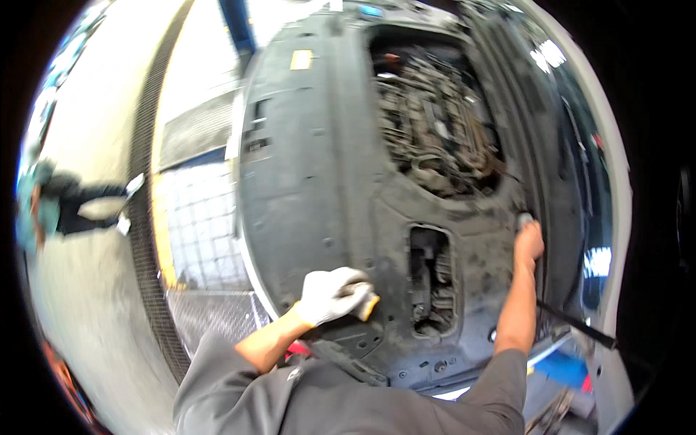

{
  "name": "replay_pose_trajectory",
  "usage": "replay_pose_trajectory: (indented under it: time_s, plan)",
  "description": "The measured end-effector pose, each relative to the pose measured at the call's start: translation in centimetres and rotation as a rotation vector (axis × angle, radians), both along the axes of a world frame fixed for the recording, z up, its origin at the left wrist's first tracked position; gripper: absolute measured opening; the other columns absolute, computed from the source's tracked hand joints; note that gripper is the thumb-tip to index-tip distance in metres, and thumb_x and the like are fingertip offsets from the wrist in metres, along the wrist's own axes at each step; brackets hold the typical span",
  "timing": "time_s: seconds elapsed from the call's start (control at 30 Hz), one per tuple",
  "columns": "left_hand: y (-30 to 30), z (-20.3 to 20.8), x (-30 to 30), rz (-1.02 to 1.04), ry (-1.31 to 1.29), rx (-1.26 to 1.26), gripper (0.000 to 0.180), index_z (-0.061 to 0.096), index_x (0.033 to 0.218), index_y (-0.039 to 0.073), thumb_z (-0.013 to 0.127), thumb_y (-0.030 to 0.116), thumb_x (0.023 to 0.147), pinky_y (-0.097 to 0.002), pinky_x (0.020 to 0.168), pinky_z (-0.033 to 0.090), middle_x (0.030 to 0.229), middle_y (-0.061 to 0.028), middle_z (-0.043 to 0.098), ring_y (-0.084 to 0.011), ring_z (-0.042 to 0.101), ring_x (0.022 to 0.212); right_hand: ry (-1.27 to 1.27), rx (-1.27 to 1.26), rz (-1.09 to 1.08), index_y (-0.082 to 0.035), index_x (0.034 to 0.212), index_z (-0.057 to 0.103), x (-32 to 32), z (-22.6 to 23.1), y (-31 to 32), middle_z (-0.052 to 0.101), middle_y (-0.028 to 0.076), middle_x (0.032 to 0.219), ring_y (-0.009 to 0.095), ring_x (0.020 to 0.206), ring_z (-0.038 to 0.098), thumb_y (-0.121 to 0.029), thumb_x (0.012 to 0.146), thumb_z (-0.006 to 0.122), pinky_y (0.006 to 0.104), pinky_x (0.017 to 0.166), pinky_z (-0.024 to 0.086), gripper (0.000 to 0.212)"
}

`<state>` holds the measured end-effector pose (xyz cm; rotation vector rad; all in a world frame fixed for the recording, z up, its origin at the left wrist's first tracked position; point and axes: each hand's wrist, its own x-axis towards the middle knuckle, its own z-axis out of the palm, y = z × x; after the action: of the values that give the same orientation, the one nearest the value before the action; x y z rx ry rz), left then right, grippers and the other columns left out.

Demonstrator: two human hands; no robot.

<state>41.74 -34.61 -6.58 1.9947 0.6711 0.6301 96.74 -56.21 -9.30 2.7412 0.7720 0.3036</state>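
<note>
- The left hand (333,297) wears a white glove and is in front of the lower part of a big dark grey panel (297,203). Its fingers are curled inward, and a yellow-orange edge shows near their tips; I cannot tell if they pinch something.
- The right hand (530,243) has no glove. It is closed around a small grey piece (525,217), of which only the end comes out above the fist; this piece is at the right part of the panel.
- A black rod (576,324) is seen to the right of the right forearm, slanting down to the right. I cannot tell if it is joined with the grey piece.
- The panel fills the middle of the view and has two openings. In the upper, larger one there are dirty mechanical parts (435,123), rather blurred.
- The smaller opening is between the two hands, and dark parts (435,290) show inside it.
- A yellow label (301,59) is on the upper left part of the panel.
- At the far left, another person (72,203) in a teal top and dark trousers appears sideways on the pale floor (101,145), beside a long dark grating (148,167).
</note>
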Motion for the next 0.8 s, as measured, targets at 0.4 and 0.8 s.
replay_pose_trajectory:
  time_s: [0.4,0.8]
  plan:
    - [-2.0,1.0,1.2,0.057,-0.040,0.015,0.028,0.073,0.102,0.013,0.070,0.039,0.095,-0.0351,0.066,0.058,0.087,-0.0090,0.075,-0.0262,0.073,0.074,0.605,1.089,1.042,-0.004,0.151,0.034,-36.5,20.1,12.1,0.068,0.019,0.121,0.026,0.098,0.067,-0.006,0.088,0.074,0.0384,0.087,0.056,0.074]
    - [-9.2,5.1,-12.1,0.400,-0.465,-0.884,0.031,0.065,0.111,0.007,0.058,0.036,0.106,-0.0271,0.050,0.049,0.083,-0.0048,0.069,-0.0134,0.061,0.056,0.974,1.154,1.337,-0.003,0.151,0.041,-52.4,23.4,6.2,0.067,0.017,0.126,0.022,0.103,0.068,-0.009,0.095,0.072,0.0347,0.094,0.054,0.065]
